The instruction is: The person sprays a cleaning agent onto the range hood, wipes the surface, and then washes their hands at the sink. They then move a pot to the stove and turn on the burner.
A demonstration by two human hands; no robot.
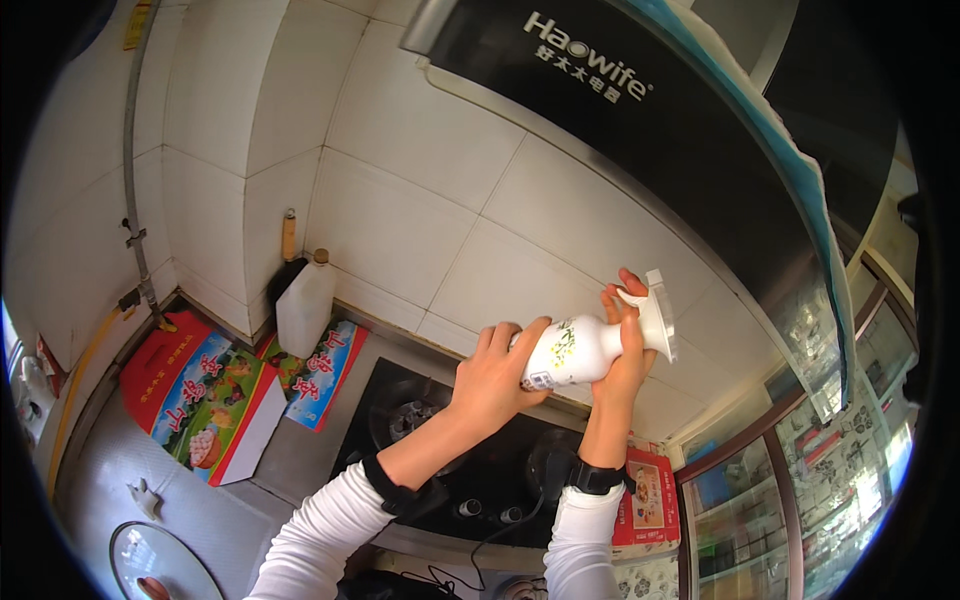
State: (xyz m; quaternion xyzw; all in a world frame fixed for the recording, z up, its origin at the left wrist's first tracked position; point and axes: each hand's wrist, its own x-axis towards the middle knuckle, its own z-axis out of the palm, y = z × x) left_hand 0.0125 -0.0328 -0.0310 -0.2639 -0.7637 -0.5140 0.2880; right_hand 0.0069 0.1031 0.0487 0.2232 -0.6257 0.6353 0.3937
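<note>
A white spray bottle [577, 349] with a yellow-green floral print and a white trigger head [654, 319] lies tilted almost sideways between my hands. My left hand [495, 375] grips the bottle's base end. Around the neck, just below the trigger, my right hand [626, 352] is closed, with some fingers showing behind the trigger. Both hands are raised over a black glass gas stove [487, 480], in front of the white tiled wall [450, 247]. Fine print on the bottle is too small to read.
A black Haowife range hood [637, 112] hangs above right, with blue-and-white sheeting [795, 161] along its edge. Left of the stove are printed cartons [217, 405], a white plastic jug [306, 307] and a glass lid [161, 562]. A red box [646, 495] and glass-fronted cabinet [739, 495] stand right.
</note>
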